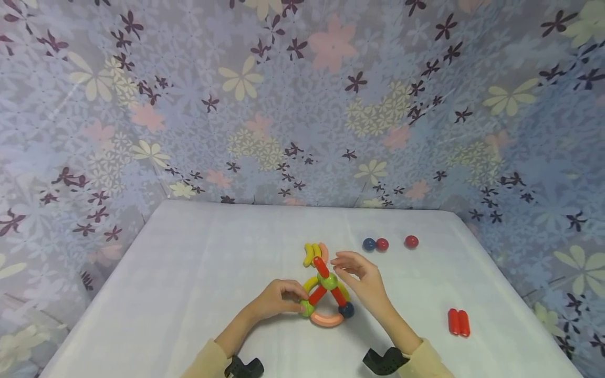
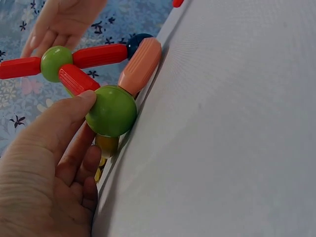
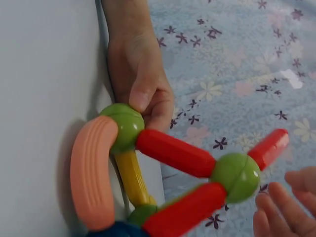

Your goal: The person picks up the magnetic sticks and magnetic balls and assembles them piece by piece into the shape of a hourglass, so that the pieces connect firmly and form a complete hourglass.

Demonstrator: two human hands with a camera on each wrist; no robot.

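Observation:
On the table stands a frame of balls and sticks that look like a magnetic building toy. At its near left corner, my left hand [image 1: 280,300] pinches a green ball [image 2: 111,111], thumb on top. A salmon curved stick [image 1: 327,319] runs from that ball to a dark blue ball [image 1: 346,310]. Red sticks [image 3: 177,153] slope up to an upper green ball [image 1: 329,281], from which another red stick [image 1: 321,267] points upward. Yellow curved sticks [image 3: 132,180] form the back sides. My right hand [image 1: 363,276] hovers beside the upper stick, fingers relaxed and holding nothing.
Behind the frame lie two yellow curved sticks [image 1: 312,254] and a salmon one [image 1: 323,252]. Farther right are a blue ball [image 1: 369,244] touching a red ball [image 1: 382,244], and another red ball [image 1: 411,241]. Two red sticks [image 1: 458,322] lie side by side near the right edge.

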